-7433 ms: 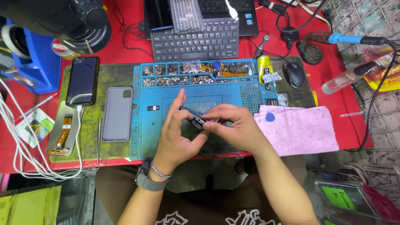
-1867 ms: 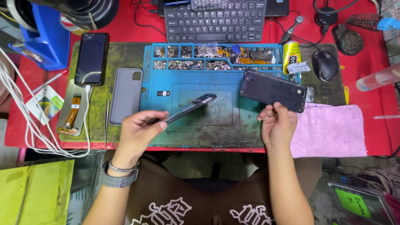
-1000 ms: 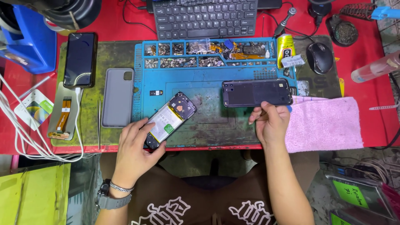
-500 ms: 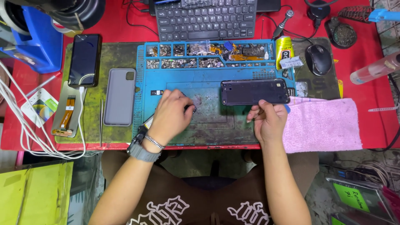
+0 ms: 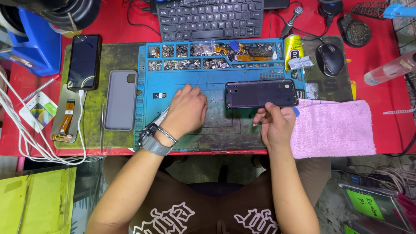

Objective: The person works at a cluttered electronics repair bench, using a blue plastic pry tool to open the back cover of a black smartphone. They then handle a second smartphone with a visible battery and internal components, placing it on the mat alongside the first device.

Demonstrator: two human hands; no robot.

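landmark: blue work mat (image 5: 208, 86), lying on a green pad on the red table (image 5: 390, 138).
left hand (image 5: 187, 112): palm down on the near left part of the mat, knuckles up, fingers curled under and pointing away from the person; it covers a phone body (image 5: 161, 118), of which only a pale edge shows at the wrist side. whether the fingers grip that piece or just press on it, i cannot tell.
left wrist: grey watch and a thin bracelet, forearm coming in at a slant from the near left.
right hand (image 5: 274, 123): at the near right edge of the mat, fingers bent loosely, fingertips touching the near long edge of the dark back cover (image 5: 262, 93); a pinch hold is not clear.
dark back cover: lies flat on the right half of the mat, long axis running left to right, camera cutout end pointing left, toward the left hand.
pink cloth (image 5: 333, 128): just right of the mat, touching the right hand's side.
grey case (image 5: 121, 99): just left of the mat, long axis running near to far.
black phone (image 5: 84, 60): farther left of the mat, upright the same way.
parts trays: along the mat's far edge, full of small pieces.
keyboard (image 5: 212, 17): beyond the mat's far edge.
mouse (image 5: 330, 58): beyond the mat's far right corner.
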